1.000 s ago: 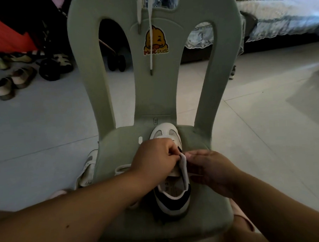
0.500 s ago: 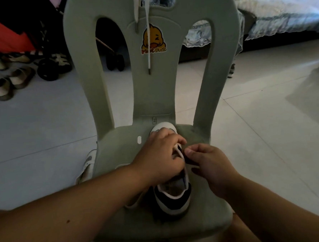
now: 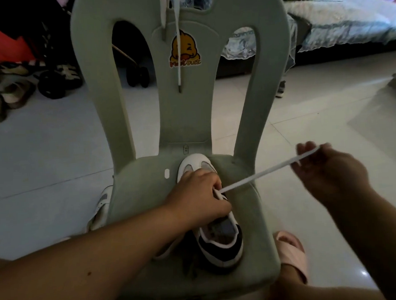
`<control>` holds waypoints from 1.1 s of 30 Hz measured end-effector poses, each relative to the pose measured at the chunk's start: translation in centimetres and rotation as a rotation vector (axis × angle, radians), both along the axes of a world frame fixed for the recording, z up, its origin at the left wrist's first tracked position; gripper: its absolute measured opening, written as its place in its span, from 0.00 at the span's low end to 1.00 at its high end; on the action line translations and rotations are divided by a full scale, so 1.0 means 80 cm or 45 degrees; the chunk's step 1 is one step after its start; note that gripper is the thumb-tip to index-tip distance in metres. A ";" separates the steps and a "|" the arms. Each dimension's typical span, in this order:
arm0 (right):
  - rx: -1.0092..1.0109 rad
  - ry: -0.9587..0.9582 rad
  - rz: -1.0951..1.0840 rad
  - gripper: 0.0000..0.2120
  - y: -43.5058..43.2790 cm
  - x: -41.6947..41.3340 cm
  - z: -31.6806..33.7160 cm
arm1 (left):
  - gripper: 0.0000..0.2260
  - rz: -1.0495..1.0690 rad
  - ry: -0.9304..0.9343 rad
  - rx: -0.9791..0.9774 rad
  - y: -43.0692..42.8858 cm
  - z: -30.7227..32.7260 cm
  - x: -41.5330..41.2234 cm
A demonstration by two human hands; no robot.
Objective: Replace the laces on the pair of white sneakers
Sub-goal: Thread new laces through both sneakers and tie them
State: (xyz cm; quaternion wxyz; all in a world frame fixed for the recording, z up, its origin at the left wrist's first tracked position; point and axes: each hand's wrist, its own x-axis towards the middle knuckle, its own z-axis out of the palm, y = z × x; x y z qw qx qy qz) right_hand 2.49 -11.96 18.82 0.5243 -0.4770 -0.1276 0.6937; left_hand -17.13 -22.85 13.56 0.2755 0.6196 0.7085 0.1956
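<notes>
— What could go wrong here?
— The left hand clamps the sneaker down on the chair seat. The right hand, well apart, pinches the lace taut between them. A sharp tug could drag the sneaker from under the left hand.
— And the change?
— Half a second ago the right hand sat against the left, with no lace drawn out.

White dark-heeled sneaker upright under gripping left hand, flat white lace taut from its eyelets to right hand pinch.
</notes>
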 end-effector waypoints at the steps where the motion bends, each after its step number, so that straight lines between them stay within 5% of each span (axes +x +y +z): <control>1: -0.001 0.083 -0.106 0.15 0.010 0.011 0.004 | 0.09 -0.012 0.006 0.010 0.000 0.000 -0.002; 4: 0.018 -0.043 -0.069 0.15 0.026 0.028 0.001 | 0.08 -0.065 0.036 0.013 0.000 -0.003 -0.009; 8: 0.352 -1.103 0.762 0.07 -0.009 -0.007 -0.018 | 0.08 -0.071 -0.004 0.037 -0.003 -0.010 -0.016; 12: 0.749 -1.486 1.516 0.06 -0.061 -0.063 -0.046 | 0.13 -0.036 -0.020 0.140 -0.003 -0.015 -0.010; 19: 0.737 -1.613 1.456 0.09 -0.057 -0.078 -0.052 | 0.14 -0.010 -0.058 0.167 -0.002 -0.026 -0.012; 23: 0.574 -1.388 1.316 0.07 -0.054 -0.074 -0.045 | 0.11 -0.023 -0.092 0.189 -0.001 -0.025 -0.011; 28: 0.326 -0.948 0.755 0.09 -0.031 -0.043 -0.011 | 0.11 -0.021 -0.062 0.164 -0.002 -0.021 -0.008; 33: 0.247 -0.959 0.700 0.11 -0.042 -0.034 -0.010 | 0.16 0.001 -0.078 0.169 -0.007 -0.019 -0.006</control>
